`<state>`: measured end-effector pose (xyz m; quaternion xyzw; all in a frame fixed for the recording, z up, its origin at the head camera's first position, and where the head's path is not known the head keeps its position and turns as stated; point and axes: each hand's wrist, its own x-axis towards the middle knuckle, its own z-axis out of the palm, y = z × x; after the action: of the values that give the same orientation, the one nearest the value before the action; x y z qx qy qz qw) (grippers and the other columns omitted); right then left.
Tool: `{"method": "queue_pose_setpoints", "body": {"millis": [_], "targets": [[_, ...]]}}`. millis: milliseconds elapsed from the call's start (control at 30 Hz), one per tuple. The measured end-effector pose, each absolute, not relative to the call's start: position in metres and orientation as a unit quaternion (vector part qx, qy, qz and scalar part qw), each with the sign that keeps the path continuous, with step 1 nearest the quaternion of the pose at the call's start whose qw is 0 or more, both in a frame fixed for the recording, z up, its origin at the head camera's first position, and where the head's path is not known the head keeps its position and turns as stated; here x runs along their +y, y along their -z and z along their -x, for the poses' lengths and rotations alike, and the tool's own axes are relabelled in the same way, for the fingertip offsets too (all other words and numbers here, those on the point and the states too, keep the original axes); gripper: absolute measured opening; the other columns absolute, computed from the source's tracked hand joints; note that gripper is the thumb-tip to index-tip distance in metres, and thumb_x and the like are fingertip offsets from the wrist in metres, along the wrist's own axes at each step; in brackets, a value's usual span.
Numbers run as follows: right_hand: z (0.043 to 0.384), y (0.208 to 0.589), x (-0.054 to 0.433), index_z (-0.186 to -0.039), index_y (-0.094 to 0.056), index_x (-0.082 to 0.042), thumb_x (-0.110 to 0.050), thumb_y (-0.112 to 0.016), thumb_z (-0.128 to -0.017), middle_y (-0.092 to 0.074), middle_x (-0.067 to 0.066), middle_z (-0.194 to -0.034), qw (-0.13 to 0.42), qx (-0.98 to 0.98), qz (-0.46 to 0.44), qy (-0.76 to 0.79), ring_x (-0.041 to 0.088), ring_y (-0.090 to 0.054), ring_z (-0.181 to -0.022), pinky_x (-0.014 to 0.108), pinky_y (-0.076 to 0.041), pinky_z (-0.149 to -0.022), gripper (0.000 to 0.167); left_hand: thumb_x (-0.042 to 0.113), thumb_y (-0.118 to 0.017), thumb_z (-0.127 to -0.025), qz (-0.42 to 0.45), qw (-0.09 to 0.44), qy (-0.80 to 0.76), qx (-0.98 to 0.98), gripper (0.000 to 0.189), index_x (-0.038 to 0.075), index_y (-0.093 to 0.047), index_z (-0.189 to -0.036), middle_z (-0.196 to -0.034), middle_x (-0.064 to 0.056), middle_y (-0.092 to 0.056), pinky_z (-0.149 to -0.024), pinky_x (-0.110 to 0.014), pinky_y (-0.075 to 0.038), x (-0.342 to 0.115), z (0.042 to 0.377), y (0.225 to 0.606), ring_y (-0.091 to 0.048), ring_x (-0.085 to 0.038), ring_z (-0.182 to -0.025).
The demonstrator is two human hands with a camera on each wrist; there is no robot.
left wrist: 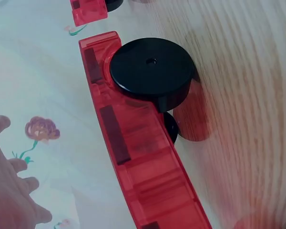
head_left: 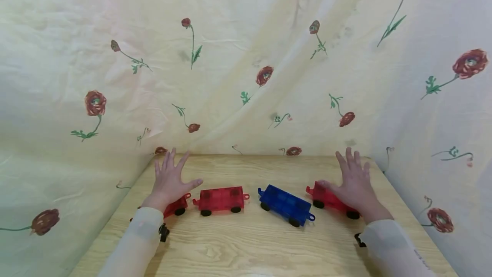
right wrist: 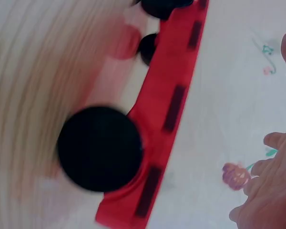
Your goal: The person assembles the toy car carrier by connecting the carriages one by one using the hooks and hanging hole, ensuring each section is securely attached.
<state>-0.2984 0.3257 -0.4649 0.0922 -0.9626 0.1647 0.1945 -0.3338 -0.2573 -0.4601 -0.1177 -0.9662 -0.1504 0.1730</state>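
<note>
Toy train cars of see-through plastic with black wheels stand in a row on the table. My left hand [head_left: 168, 186], fingers spread, is over the leftmost red car [head_left: 176, 207], hiding part of it. That car's side and wheel [left wrist: 151, 67] fill the left wrist view. Beside it stands a second red car [head_left: 221, 200], then a blue car [head_left: 285, 203] set at a slant. At the right end, my right hand [head_left: 355, 185] spreads its fingers above another red car [head_left: 326, 196], which it partly covers. The right wrist view shows this car's red side [right wrist: 164, 90] close up. Neither hand grips anything.
The wooden table [head_left: 230, 247] reaches back to a pale flowered cloth [head_left: 230, 54] that hangs behind it and on both sides. Small hooks and loops stick out from the ends of the cars. A black wrist-camera piece [head_left: 164, 232] shows beside the left sleeve.
</note>
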Motion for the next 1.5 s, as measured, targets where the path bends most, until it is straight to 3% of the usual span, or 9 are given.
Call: {"method": "queue_pose_setpoints", "body": {"millis": [200, 433, 700, 1100, 1500], "targets": [[0.296, 0.458, 0.306, -0.166, -0.019, 0.000, -0.069, -0.071, -0.090, -0.004, 0.032, -0.170, 0.189, -0.957, -0.114, -0.187, 0.048, 0.011, -0.157, 0.072, 0.010, -0.118, 0.115, 0.083, -0.066, -0.082, 0.115, 0.166, 0.163, -0.966, 0.111, 0.029, -0.023, -0.169, -0.171, -0.022, -0.010, -0.117, -0.076, 0.005, -0.264, 0.326, 0.464, -0.005, -0.045, -0.157], [0.295, 0.452, 0.277, -0.166, -0.021, -0.004, -0.072, -0.069, -0.089, -0.007, 0.026, -0.172, 0.158, -0.955, -0.129, -0.215, 0.047, 0.002, -0.158, 0.069, 0.000, -0.122, 0.113, 0.073, -0.074, -0.084, 0.106, 0.159, 0.188, -0.963, 0.109, 0.024, -0.025, -0.168, -0.170, -0.024, -0.014, -0.117, -0.077, 0.000, -0.275, 0.312, 0.468, -0.014, -0.049, -0.154], [0.291, 0.449, 0.233, -0.165, -0.028, -0.010, -0.068, -0.074, -0.088, -0.017, 0.019, -0.172, 0.135, -0.945, -0.154, -0.253, 0.049, -0.019, -0.154, 0.075, -0.024, -0.115, 0.107, 0.069, -0.079, -0.082, 0.102, 0.139, 0.216, -0.961, 0.113, 0.021, -0.025, -0.168, -0.168, -0.030, -0.017, -0.115, -0.079, -0.008, -0.292, 0.297, 0.476, -0.020, -0.055, -0.150], [0.290, 0.446, 0.173, -0.162, -0.035, -0.009, -0.053, -0.082, -0.089, -0.027, 0.020, -0.168, 0.126, -0.939, -0.191, -0.257, 0.046, -0.029, -0.151, 0.069, -0.029, -0.116, 0.097, 0.065, -0.083, -0.081, 0.087, 0.105, 0.272, -0.952, 0.107, 0.013, -0.038, -0.163, -0.164, -0.030, -0.025, -0.104, -0.084, -0.028, -0.300, 0.275, 0.488, -0.025, -0.068, -0.141], [0.297, 0.459, 0.125, -0.163, -0.037, -0.012, -0.047, -0.081, -0.092, -0.025, 0.014, -0.171, 0.068, -0.925, -0.241, -0.286, 0.042, -0.029, -0.153, 0.064, -0.033, -0.117, 0.091, 0.061, -0.086, -0.079, 0.061, 0.078, 0.277, -0.956, 0.101, 0.017, -0.044, -0.159, -0.162, -0.026, -0.034, -0.098, -0.082, -0.038, -0.299, 0.268, 0.495, -0.032, -0.058, -0.141]]}}
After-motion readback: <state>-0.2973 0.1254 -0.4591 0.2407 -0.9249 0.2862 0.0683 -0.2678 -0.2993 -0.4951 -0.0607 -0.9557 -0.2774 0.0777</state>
